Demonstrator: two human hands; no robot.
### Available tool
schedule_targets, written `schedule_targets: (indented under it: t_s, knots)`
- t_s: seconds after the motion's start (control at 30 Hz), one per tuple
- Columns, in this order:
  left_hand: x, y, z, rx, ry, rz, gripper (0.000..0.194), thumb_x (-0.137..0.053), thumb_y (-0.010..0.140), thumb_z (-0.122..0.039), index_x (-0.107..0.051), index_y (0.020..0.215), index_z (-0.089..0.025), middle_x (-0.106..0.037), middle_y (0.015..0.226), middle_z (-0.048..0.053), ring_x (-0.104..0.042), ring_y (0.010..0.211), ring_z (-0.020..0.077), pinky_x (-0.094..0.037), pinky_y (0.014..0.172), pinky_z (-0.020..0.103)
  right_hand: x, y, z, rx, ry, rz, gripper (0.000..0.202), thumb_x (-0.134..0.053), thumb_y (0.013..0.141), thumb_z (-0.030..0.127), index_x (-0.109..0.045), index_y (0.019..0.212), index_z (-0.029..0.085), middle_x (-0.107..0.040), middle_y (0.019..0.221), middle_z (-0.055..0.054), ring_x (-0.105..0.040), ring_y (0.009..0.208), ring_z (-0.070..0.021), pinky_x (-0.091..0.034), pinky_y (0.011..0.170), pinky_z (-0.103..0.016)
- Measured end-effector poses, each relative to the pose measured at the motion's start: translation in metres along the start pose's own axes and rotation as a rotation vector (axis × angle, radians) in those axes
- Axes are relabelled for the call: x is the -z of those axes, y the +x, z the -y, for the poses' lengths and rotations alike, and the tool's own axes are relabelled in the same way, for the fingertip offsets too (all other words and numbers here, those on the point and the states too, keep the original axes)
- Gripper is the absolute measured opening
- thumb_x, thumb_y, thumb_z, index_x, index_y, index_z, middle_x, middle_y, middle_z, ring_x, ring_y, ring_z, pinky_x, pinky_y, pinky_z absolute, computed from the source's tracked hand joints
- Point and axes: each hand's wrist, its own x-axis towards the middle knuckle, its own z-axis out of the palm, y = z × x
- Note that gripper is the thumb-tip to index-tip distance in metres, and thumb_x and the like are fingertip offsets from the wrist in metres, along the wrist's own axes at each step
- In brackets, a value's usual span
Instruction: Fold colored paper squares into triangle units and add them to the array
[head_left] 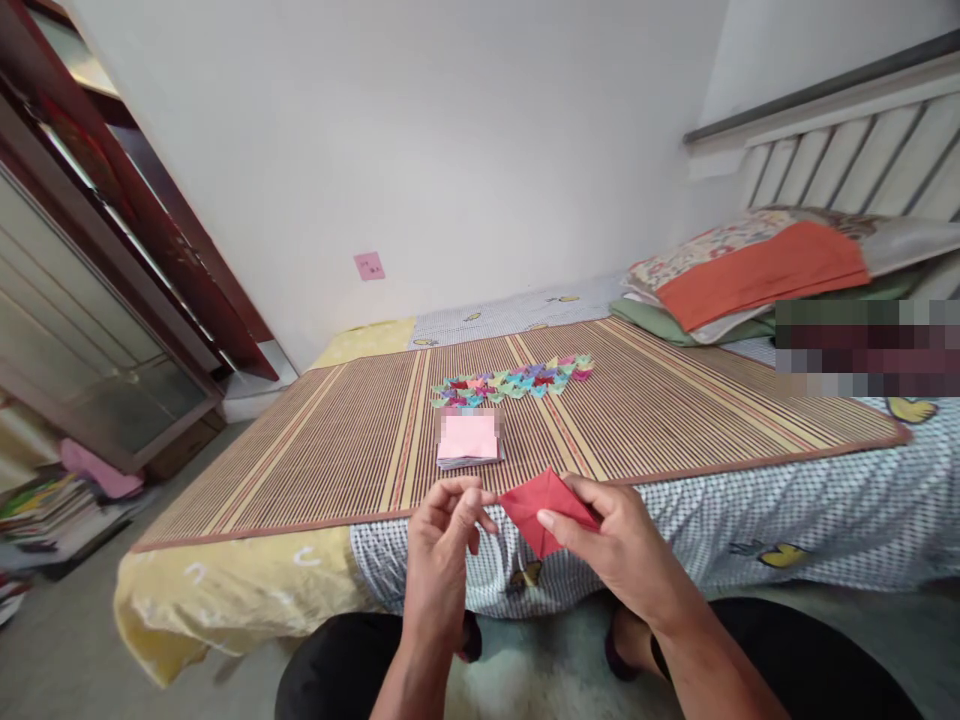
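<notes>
My right hand (611, 530) grips a folded red paper (541, 508) between thumb and fingers. The paper is diamond-shaped, with crease lines across its face, held in the air just in front of the bed's near edge. My left hand (448, 525) is at the paper's left corner, its fingers loosely bent and apart. A fingertip is right by that corner; whether it touches I cannot tell. Beyond the hands, a stack of pink paper sheets (469, 440) lies on the striped mat (337, 440). Behind the stack sit rows of small folded paper pieces (517, 380) in many colours.
The mat covers a bed with a checked sheet (750, 520) and a yellow cloth (247, 585). Pillows (765, 265) are piled at the right by a white headboard (847, 160). A pink note (369, 266) is on the wall. Magazines (45, 510) are stacked at the left.
</notes>
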Motion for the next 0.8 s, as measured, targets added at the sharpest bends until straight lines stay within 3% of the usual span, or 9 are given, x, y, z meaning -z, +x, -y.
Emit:
schedule_targets:
  t_s: [0.07,0.13,0.3,0.37,0.47,0.57,0.8]
  knots:
    - [0.001,-0.001,-0.003,0.121,-0.012,0.148,0.035,-0.081,0.083,-0.042,-0.071,0.103,-0.015,-0.067,0.064,0.0,-0.052,0.05,0.0083,-0.037,0.046,0.018,-0.003,-0.001,0.002,0.066,-0.099,-0.027,0.016,-0.061,0.091,0.027,-0.069,0.08,0.018,-0.064,0.073,0.0,-0.058,0.066,-0.0156,-0.045,0.062,-0.025]
    - [-0.001,-0.003,-0.005,0.179,-0.025,0.213,0.037,-0.087,0.076,-0.037,-0.071,0.1,-0.013,-0.069,0.066,0.001,-0.057,0.05,0.0091,-0.038,0.044,0.017,-0.005,-0.001,0.002,0.127,-0.204,-0.044,0.017,-0.059,0.091,0.024,-0.066,0.077,0.018,-0.062,0.073,0.0,-0.058,0.067,-0.0156,-0.044,0.063,-0.026]
    - [-0.006,-0.009,-0.012,0.163,-0.124,0.047,0.043,-0.092,0.068,-0.031,-0.071,0.102,-0.015,-0.076,0.088,0.005,-0.07,0.059,0.0123,-0.046,0.044,0.016,-0.007,-0.001,-0.002,0.169,-0.328,-0.043,0.019,-0.057,0.091,0.02,-0.058,0.072,0.019,-0.057,0.071,0.0,-0.056,0.066,-0.016,-0.041,0.062,-0.027]
    - [-0.009,-0.01,-0.014,0.254,-0.183,0.116,0.046,-0.094,0.065,-0.03,-0.071,0.101,-0.014,-0.077,0.092,0.008,-0.07,0.057,0.0126,-0.048,0.044,0.017,-0.007,-0.001,-0.002,0.165,-0.322,-0.024,0.019,-0.057,0.091,0.02,-0.057,0.072,0.02,-0.057,0.071,0.0,-0.055,0.065,-0.0159,-0.04,0.062,-0.027]
    - [-0.013,-0.011,-0.011,0.369,-0.256,0.232,0.037,-0.094,0.065,-0.031,-0.07,0.085,-0.011,-0.076,0.07,0.007,-0.07,0.054,0.0125,-0.054,0.051,0.018,-0.008,-0.001,0.0,0.161,-0.274,0.008,0.018,-0.058,0.089,0.018,-0.057,0.072,0.02,-0.057,0.071,0.001,-0.056,0.066,-0.0154,-0.041,0.062,-0.026]
    - [-0.014,-0.01,-0.005,0.34,-0.29,0.192,0.035,-0.094,0.066,-0.031,-0.069,0.078,-0.011,-0.074,0.062,0.005,-0.07,0.053,0.0117,-0.056,0.055,0.017,-0.008,-0.001,0.001,0.148,-0.203,0.024,0.016,-0.061,0.09,0.019,-0.059,0.074,0.02,-0.058,0.072,0.001,-0.057,0.067,-0.0154,-0.043,0.064,-0.026]
    - [-0.011,-0.006,0.002,0.279,-0.34,0.101,0.029,-0.096,0.064,-0.024,-0.073,0.078,-0.013,-0.079,0.076,0.003,-0.073,0.066,0.0115,-0.06,0.071,0.022,-0.006,-0.001,-0.004,0.128,-0.066,-0.006,0.021,-0.063,0.096,0.027,-0.066,0.076,0.021,-0.057,0.073,0.001,-0.053,0.067,-0.0153,-0.04,0.061,-0.027]
